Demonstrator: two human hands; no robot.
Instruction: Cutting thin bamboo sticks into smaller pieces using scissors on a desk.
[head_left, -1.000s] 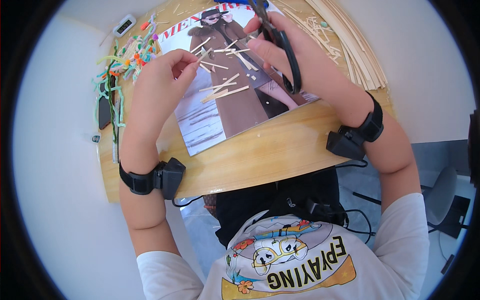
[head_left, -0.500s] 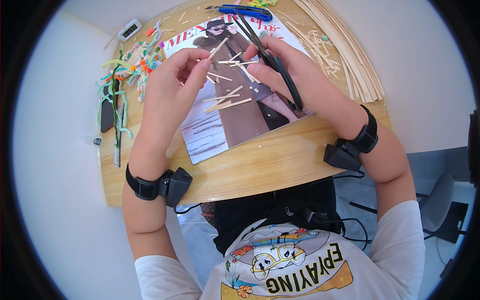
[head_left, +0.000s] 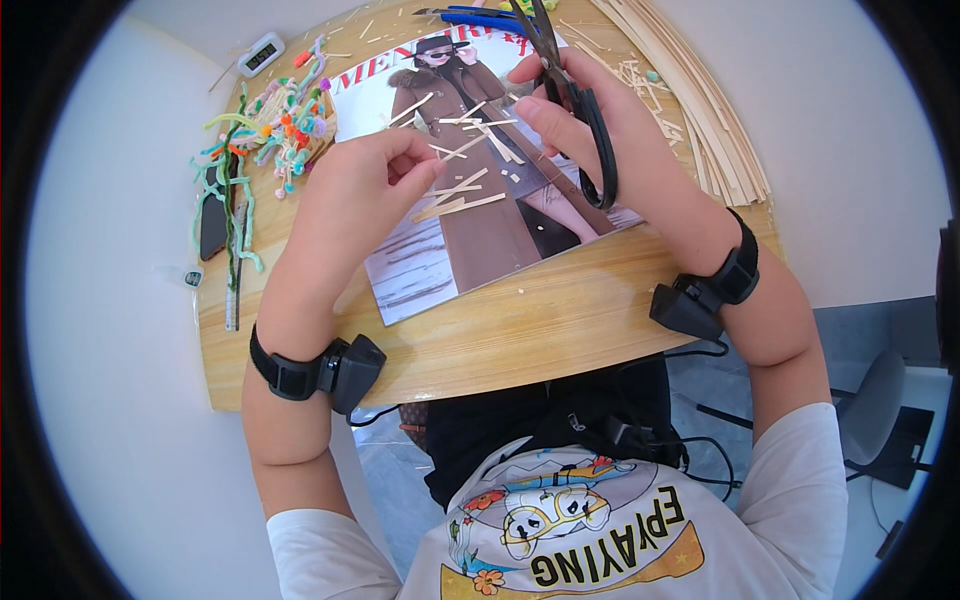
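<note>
A thin pale strip (head_left: 463, 148), seemingly wooden, is held in the left hand (head_left: 365, 180), its thumb and fingertips pinched together on the near end, above the middle of the magazine (head_left: 480, 250) lying on the counter (head_left: 480, 355). The strip is judged very light, fairly stiff but easily snapped or splintered when bent, and unlikely to slip; it is best gripped gently by 1 end, between 2 fingertips. The black scissors (head_left: 604, 150) are clasped in the right hand (head_left: 622, 115) over the magazine's right edge, blades slightly parted and pointed toward the counter's far edge. They are probably rigid and heavier, best taken by the loops. Longer strips (head_left: 715, 120), laid along the counter's right edge, would likely flex more and are best supported at mid-length.
</note>
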